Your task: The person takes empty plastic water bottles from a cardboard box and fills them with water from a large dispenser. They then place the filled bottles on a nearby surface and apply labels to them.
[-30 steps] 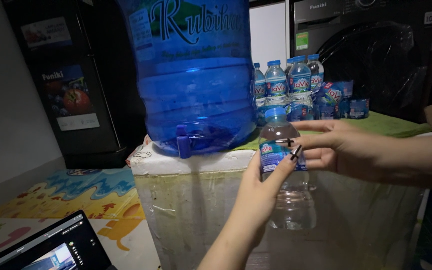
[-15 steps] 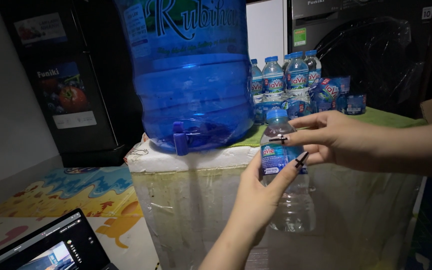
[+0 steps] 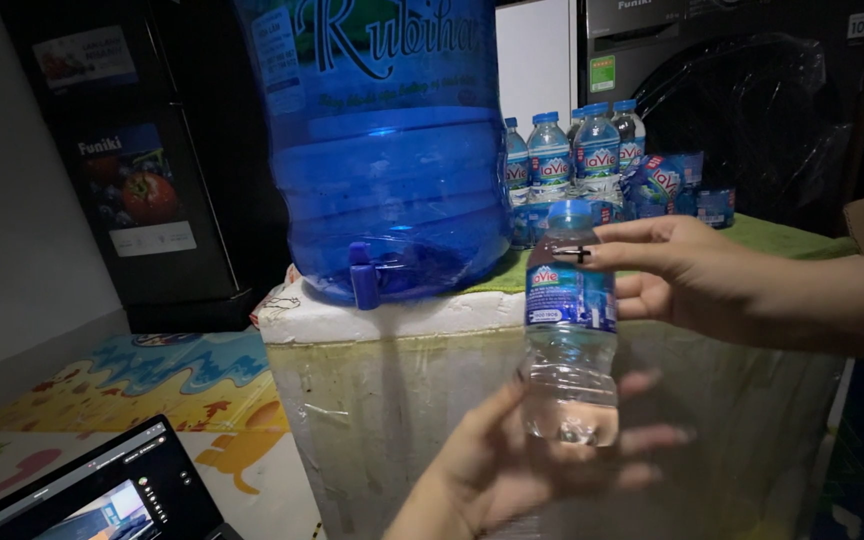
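A small clear plastic water bottle with a blue cap and blue label hangs upright in front of a foam box. My right hand grips it near the top, fingers around the neck and label. Just beneath the bottle's base my left hand is spread with the palm up, blurred, and it holds nothing. To the left, on the box, stands a big blue water jug with a small blue tap near its bottom.
The white foam box is wrapped in clear film. Several small water bottles and a pack stand behind on a green cloth. A dark washing machine is behind them, a black fridge at left, a laptop on a colourful floor mat.
My left hand has let go of the bottle's body and dropped below its base, fingers spread. The right hand keeps hold of the bottle near its top.
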